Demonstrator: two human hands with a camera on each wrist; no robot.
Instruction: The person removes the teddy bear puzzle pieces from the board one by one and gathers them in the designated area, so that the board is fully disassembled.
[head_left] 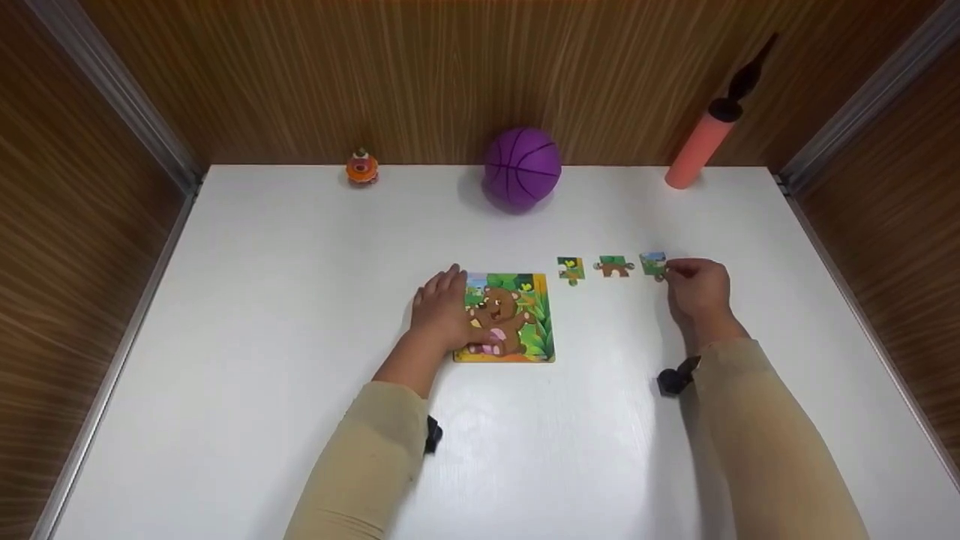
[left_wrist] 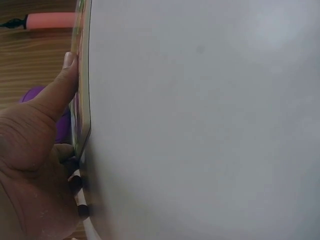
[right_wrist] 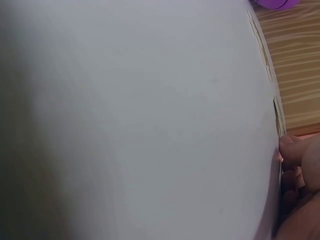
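A square bear jigsaw puzzle (head_left: 517, 322) lies flat on the white table. My left hand (head_left: 442, 311) rests at its left edge, the thumb extended across the picture and the other fingers beside the edge. In the left wrist view, the thumb (left_wrist: 57, 92) lies along the top of the puzzle's board (left_wrist: 86, 100). My right hand (head_left: 701, 291) pinches the right side of a puzzle piece (head_left: 652, 263) at table level. To its left lie a brown and green piece (head_left: 614, 267) and a piece with a yellow shape (head_left: 571, 270). Fingertips (right_wrist: 287, 142) show at a piece's edge in the right wrist view.
At the back of the table (head_left: 225, 300) are an orange toy figure (head_left: 361, 168), a purple ball (head_left: 523, 166) and an upright coral hand pump (head_left: 701, 146) with a black handle. Wood-grain panels (head_left: 420, 75) close off the back and both sides.
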